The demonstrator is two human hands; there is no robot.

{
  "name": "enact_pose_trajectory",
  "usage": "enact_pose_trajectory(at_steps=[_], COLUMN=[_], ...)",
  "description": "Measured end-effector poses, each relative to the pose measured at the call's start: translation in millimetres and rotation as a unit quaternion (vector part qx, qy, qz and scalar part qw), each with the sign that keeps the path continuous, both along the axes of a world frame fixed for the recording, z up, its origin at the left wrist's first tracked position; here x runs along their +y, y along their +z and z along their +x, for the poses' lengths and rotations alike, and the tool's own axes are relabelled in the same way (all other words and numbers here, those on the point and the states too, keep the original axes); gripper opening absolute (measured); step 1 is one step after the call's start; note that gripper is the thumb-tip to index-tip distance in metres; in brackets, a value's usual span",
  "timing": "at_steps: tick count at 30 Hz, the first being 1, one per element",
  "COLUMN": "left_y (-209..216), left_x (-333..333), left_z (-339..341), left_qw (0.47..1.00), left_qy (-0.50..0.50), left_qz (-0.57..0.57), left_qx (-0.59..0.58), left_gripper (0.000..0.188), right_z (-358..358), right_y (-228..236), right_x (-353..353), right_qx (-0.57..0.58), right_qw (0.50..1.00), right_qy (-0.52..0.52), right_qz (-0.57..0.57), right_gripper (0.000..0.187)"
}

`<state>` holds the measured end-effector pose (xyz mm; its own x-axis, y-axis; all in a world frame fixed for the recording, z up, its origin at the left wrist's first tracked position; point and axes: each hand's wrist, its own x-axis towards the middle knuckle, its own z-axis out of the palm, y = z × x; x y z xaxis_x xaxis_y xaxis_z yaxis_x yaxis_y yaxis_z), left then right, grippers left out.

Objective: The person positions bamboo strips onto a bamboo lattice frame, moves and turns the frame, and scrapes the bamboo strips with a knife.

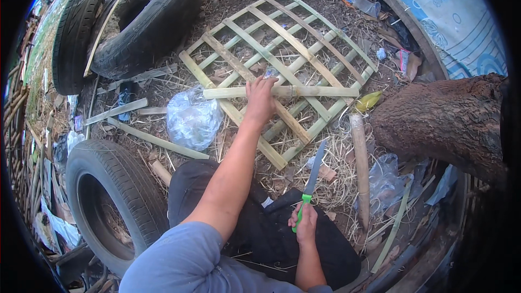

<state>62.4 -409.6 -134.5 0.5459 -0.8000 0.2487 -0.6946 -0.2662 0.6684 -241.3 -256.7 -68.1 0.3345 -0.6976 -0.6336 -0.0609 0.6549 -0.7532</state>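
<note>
My left hand (261, 96) reaches forward, its fingers closed round a flat bamboo strip (320, 91) that lies level across a bamboo lattice (264, 51). The lattice is made of crossed pale strips and rests on the littered ground. Close to my right knee, my right hand (306, 221) grips a knife (315, 171) by its bright green handle. The blade points up and away from me, toward the near corner of the lattice, apart from it.
Old tyres (154, 27) stand at the far left, and another tyre (111, 201) lies near my left side. A thick tree trunk (439, 119) juts in from the right, beside a bamboo pole (360, 163). A clear plastic bag (194, 116) sits left of the lattice.
</note>
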Motion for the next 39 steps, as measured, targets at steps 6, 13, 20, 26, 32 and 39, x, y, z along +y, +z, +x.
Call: enact_pose_trajectory(at_steps=[6,13,20,26,32,39], left_y=[-0.5,8.4,7.0,29.8,109.1,221.3], left_x=[-1.2,-3.3,-5.9,7.8,44.6,169.7], left_z=[0.8,5.6,1.8,1.6,-5.9,5.3], left_qw=[1.000,1.000,1.000,0.997,0.985,0.965], left_qy=[-0.006,-0.010,-0.021,-0.050,-0.099,-0.146], left_qz=[-0.011,-0.010,-0.021,-0.049,-0.133,-0.108], left_qx=[0.004,-0.004,-0.002,-0.014,-0.054,-0.190], left_gripper=[0.051,0.047,0.046,0.045,0.037,0.036], right_z=[-0.7,0.4,-2.9,-0.6,-4.8,-3.6], right_y=[1.2,1.7,3.7,-3.9,13.4,40.6], right_x=[-0.6,-1.8,-2.2,4.6,3.5,10.6], right_qx=[0.002,-0.007,0.005,-0.005,-0.023,-0.053], right_qw=[1.000,1.000,1.000,1.000,0.993,0.953], right_qy=[0.002,0.000,0.013,0.017,-0.036,-0.064], right_qz=[0.003,0.004,-0.005,-0.015,-0.113,-0.291], right_gripper=[0.036,0.034,0.036,0.036,0.029,0.024])
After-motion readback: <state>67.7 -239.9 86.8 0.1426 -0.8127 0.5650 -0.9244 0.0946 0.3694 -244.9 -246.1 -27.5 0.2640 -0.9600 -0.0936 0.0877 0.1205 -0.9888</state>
